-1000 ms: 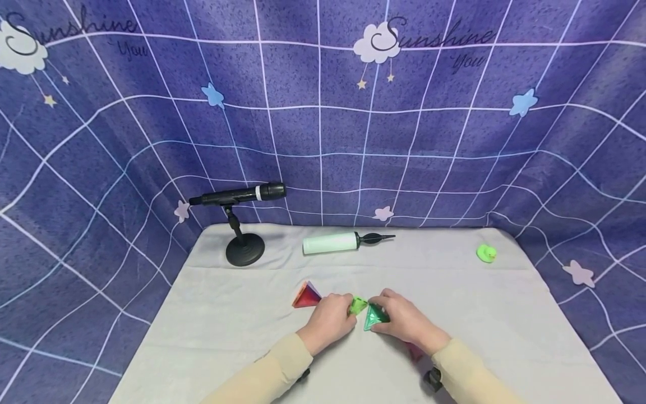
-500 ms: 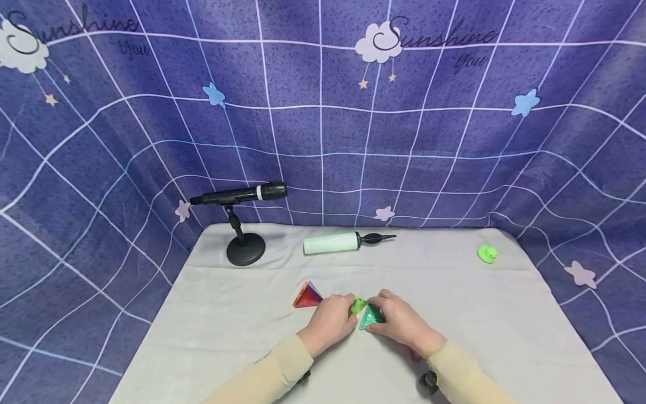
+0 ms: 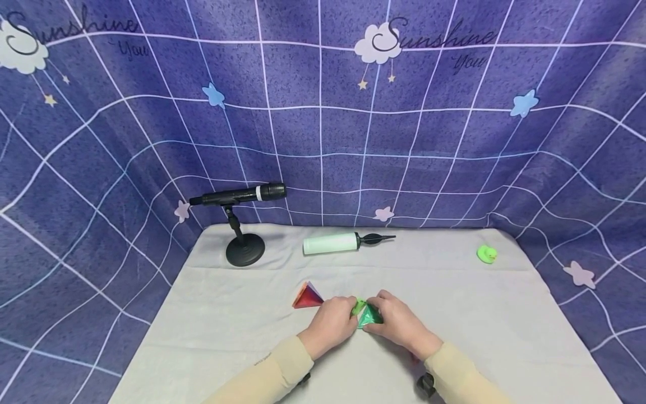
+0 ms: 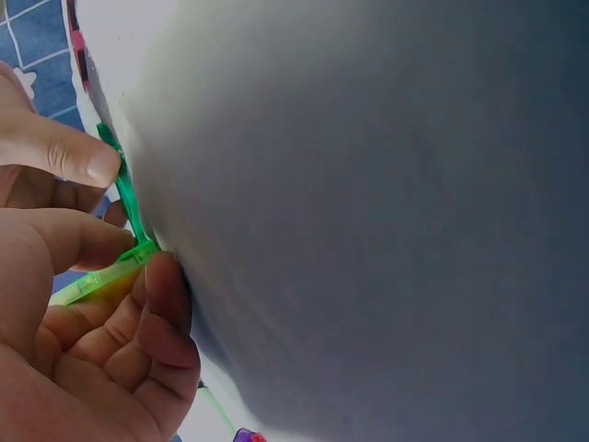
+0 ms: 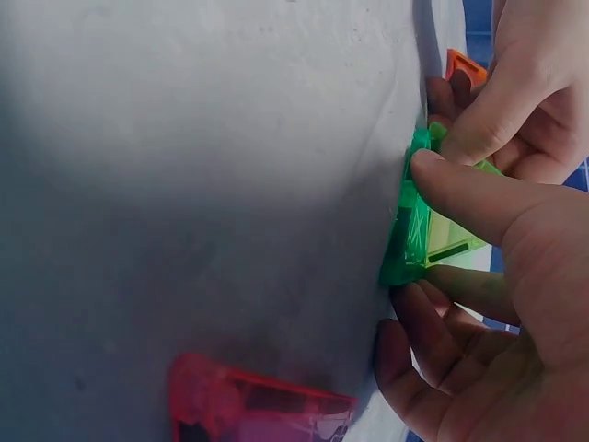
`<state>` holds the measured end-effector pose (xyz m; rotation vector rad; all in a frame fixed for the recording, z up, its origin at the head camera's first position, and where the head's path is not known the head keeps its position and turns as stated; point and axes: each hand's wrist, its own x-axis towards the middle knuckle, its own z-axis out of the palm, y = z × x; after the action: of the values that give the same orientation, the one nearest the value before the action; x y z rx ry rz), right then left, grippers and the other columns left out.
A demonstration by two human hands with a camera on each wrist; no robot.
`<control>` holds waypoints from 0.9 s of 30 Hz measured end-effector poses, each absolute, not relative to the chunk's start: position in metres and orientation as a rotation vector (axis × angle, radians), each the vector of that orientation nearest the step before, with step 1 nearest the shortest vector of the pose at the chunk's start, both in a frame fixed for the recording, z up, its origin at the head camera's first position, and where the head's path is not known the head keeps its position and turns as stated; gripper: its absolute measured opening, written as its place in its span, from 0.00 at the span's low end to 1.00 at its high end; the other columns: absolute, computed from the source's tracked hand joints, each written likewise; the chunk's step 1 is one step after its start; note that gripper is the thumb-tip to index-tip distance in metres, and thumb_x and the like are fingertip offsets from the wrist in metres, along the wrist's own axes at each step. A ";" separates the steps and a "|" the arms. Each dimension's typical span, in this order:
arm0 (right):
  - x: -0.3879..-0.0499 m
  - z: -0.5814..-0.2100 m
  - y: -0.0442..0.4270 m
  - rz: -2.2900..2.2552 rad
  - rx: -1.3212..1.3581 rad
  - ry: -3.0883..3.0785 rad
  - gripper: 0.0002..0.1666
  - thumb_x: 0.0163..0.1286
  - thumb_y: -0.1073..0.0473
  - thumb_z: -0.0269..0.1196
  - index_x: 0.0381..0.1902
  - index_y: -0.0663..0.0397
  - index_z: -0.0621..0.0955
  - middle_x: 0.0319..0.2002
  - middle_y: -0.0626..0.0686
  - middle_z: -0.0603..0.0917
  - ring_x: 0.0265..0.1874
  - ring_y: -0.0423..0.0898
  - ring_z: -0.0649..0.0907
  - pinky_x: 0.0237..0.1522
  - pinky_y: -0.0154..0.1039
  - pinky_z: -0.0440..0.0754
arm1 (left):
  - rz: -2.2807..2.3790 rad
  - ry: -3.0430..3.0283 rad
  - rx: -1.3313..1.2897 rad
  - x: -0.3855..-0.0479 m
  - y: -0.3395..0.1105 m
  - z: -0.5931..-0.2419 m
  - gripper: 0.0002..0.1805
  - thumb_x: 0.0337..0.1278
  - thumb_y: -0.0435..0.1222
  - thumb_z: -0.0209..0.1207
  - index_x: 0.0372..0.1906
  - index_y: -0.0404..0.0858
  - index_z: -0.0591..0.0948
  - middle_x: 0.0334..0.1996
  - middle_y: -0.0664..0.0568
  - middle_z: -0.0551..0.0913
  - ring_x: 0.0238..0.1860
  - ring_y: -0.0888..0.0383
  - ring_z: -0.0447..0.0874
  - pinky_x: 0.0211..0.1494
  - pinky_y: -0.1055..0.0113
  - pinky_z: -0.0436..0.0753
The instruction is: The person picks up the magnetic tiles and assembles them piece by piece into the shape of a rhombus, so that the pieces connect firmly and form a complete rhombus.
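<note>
A translucent lime-green tile (image 3: 359, 306) is pinched by the left hand (image 3: 330, 324), its fingers curled round it. The right hand (image 3: 400, 321) grips a dark-green triangular tile (image 3: 370, 316) between thumb and fingers. In the left wrist view the green tile (image 4: 131, 198) meets the lime tile (image 4: 101, 281) at an edge, at an angle. The right wrist view shows the dark-green tile (image 5: 406, 226) against the lime one (image 5: 451, 235). A red and orange pyramid-like piece (image 3: 307, 297) stands just left of the left hand.
A pink-red tile (image 5: 262, 405) lies near the right wrist. Farther back are a black microphone on a stand (image 3: 245, 249), a pale green pump (image 3: 331, 243) and a green toy duck (image 3: 487, 254). A blue patterned curtain (image 3: 343, 129) hangs behind the white table (image 3: 202, 325).
The right hand has shifted slightly left with the dark-green tile, closing the gap to the lime tile. The left hand has barely moved.
</note>
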<state>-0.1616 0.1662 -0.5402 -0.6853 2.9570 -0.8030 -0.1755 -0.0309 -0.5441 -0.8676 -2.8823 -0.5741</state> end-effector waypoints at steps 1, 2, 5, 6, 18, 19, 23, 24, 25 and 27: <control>-0.162 -0.541 0.166 -0.805 -0.684 2.958 0.35 0.55 0.50 0.82 0.56 0.64 0.84 0.39 0.48 0.79 0.34 0.38 0.77 0.40 0.40 0.81 | -0.574 -2.881 -0.872 -0.175 -0.031 -0.544 0.10 0.55 0.32 0.67 0.27 0.44 0.76 0.19 0.60 0.70 0.21 0.64 0.68 0.24 0.67 0.69; -0.162 -0.541 0.166 -0.810 -0.680 2.957 0.35 0.55 0.50 0.82 0.56 0.63 0.84 0.39 0.47 0.79 0.34 0.38 0.77 0.40 0.39 0.81 | -0.575 -2.880 -0.875 -0.175 -0.030 -0.544 0.10 0.55 0.32 0.67 0.27 0.44 0.76 0.19 0.60 0.70 0.21 0.65 0.68 0.23 0.67 0.69; -0.161 -0.541 0.165 -0.813 -0.667 2.958 0.34 0.56 0.49 0.82 0.55 0.62 0.84 0.39 0.47 0.79 0.34 0.38 0.77 0.40 0.38 0.81 | -0.577 -2.882 -0.879 -0.175 -0.030 -0.545 0.09 0.55 0.33 0.67 0.28 0.44 0.76 0.19 0.61 0.70 0.21 0.65 0.69 0.23 0.67 0.69; -0.162 -0.542 0.165 -0.818 -0.672 2.959 0.34 0.56 0.49 0.82 0.55 0.62 0.84 0.39 0.47 0.79 0.34 0.38 0.77 0.40 0.38 0.81 | -0.574 -2.885 -0.877 -0.175 -0.029 -0.545 0.09 0.55 0.33 0.67 0.28 0.44 0.77 0.19 0.61 0.70 0.21 0.65 0.69 0.23 0.68 0.69; -0.160 -0.541 0.163 -0.798 -0.635 2.968 0.34 0.57 0.47 0.81 0.55 0.61 0.84 0.40 0.47 0.80 0.35 0.38 0.78 0.41 0.39 0.82 | -0.603 -2.898 -0.903 -0.172 -0.028 -0.547 0.11 0.56 0.34 0.68 0.28 0.45 0.75 0.19 0.61 0.70 0.21 0.65 0.68 0.23 0.68 0.68; -0.160 -0.541 0.163 -0.799 -0.634 2.970 0.34 0.56 0.47 0.81 0.55 0.61 0.84 0.40 0.47 0.80 0.35 0.38 0.78 0.41 0.39 0.82 | -0.607 -2.901 -0.901 -0.172 -0.029 -0.548 0.11 0.57 0.35 0.68 0.28 0.45 0.76 0.19 0.61 0.70 0.21 0.65 0.68 0.23 0.68 0.68; -0.161 -0.543 0.164 -0.811 -0.637 2.977 0.35 0.56 0.47 0.82 0.55 0.61 0.84 0.40 0.47 0.80 0.36 0.38 0.79 0.42 0.40 0.82 | -0.626 -2.890 -0.929 -0.172 -0.031 -0.548 0.11 0.56 0.34 0.68 0.27 0.44 0.76 0.19 0.62 0.70 0.22 0.65 0.67 0.24 0.68 0.68; -0.161 -0.543 0.164 -0.813 -0.637 2.977 0.35 0.56 0.47 0.82 0.55 0.61 0.84 0.41 0.47 0.80 0.36 0.38 0.79 0.42 0.40 0.82 | -0.637 -2.893 -0.939 -0.172 -0.033 -0.547 0.11 0.56 0.34 0.68 0.27 0.45 0.76 0.19 0.62 0.70 0.22 0.66 0.67 0.24 0.69 0.68; -0.161 -0.544 0.164 -0.817 -0.638 2.977 0.35 0.56 0.47 0.82 0.55 0.61 0.84 0.41 0.47 0.80 0.36 0.38 0.79 0.42 0.40 0.82 | -0.652 -2.893 -0.952 -0.173 -0.034 -0.547 0.12 0.56 0.34 0.69 0.27 0.45 0.76 0.19 0.62 0.69 0.21 0.66 0.66 0.24 0.69 0.67; -0.160 -0.544 0.165 -0.822 -0.641 2.975 0.35 0.56 0.48 0.82 0.55 0.61 0.84 0.41 0.48 0.81 0.37 0.39 0.80 0.43 0.41 0.82 | -0.683 -2.894 -0.982 -0.174 -0.037 -0.548 0.13 0.56 0.33 0.69 0.26 0.46 0.74 0.18 0.63 0.68 0.21 0.67 0.65 0.24 0.71 0.65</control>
<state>-0.1605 0.1650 -0.5439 -0.6409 2.9748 -0.8223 -0.1736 -0.0366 -0.5482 -0.9817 -2.8943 -0.6831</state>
